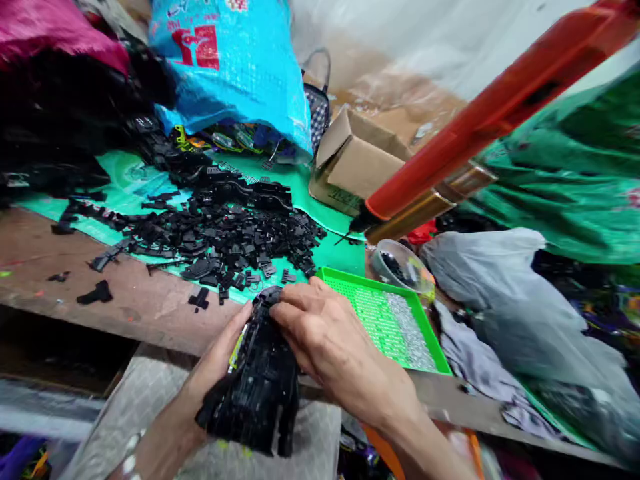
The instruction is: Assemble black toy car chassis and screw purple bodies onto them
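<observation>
My left hand (213, 370) is wrapped round the side of a black plastic assembly (257, 387) held at the table's near edge. My right hand (327, 343) lies over its top right, fingers curled and pressed onto the upper end of the assembly. A yellow-green label shows on the assembly's left side by my left thumb. An orange power screwdriver (480, 120) hangs slanted above right, its tip pointing down-left, touched by neither hand.
A heap of small black plastic parts (220, 230) lies on a green sheet behind the hands. A green tray (425, 327) with small screws sits right of my hands, a clear bowl (400, 263) beyond it. A cardboard box (355, 163), a blue sack (235, 67) and bags surround.
</observation>
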`<state>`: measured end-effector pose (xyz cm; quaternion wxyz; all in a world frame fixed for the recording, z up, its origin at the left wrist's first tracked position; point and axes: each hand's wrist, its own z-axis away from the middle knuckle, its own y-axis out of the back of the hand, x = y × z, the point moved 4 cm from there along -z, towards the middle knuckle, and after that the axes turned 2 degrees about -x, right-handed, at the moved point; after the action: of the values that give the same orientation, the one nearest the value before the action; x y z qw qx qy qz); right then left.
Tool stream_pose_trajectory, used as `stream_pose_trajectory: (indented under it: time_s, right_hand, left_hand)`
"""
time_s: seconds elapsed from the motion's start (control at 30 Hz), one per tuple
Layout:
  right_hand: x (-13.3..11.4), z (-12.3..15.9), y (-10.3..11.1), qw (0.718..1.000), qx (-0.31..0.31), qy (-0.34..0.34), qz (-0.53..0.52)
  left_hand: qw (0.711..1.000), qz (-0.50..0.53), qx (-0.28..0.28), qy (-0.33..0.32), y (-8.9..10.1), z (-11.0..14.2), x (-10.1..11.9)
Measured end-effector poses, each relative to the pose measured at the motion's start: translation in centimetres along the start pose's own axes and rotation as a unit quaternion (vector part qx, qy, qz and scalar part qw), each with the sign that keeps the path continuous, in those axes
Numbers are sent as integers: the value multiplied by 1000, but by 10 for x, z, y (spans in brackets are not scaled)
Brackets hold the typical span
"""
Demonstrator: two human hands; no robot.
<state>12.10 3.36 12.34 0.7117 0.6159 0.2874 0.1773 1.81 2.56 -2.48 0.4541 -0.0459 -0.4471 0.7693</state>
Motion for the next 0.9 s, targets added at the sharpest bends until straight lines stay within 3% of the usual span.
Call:
stream_pose_trajectory:
  time_s: [0.17, 0.3, 0.43, 0.67, 0.8, 0.9]
  right_hand:
    - [5, 1, -5, 999, -15, -16, -36]
    - [5, 2, -10, 999, -18, -18, -42]
    - [4, 4, -15, 999, -7, -32, -28]
    - [-4, 5, -15, 999, 42, -35, 5]
    - [-1, 5, -2, 990, 114, -53, -63]
    - [7, 8, 9, 969, 184, -59, -154]
  left_hand:
    - [997, -3, 32, -67, -20, 26, -8]
    - [995, -38, 62, -73, -25, 31, -6]
    - [996, 17, 78, -51, -25, 32, -8]
    - [994, 113, -6, -10, -23, 26, -9]
    - [989, 127, -67, -23, -33, 29, -4]
    - [989, 129, -73, -28, -38, 32, -3]
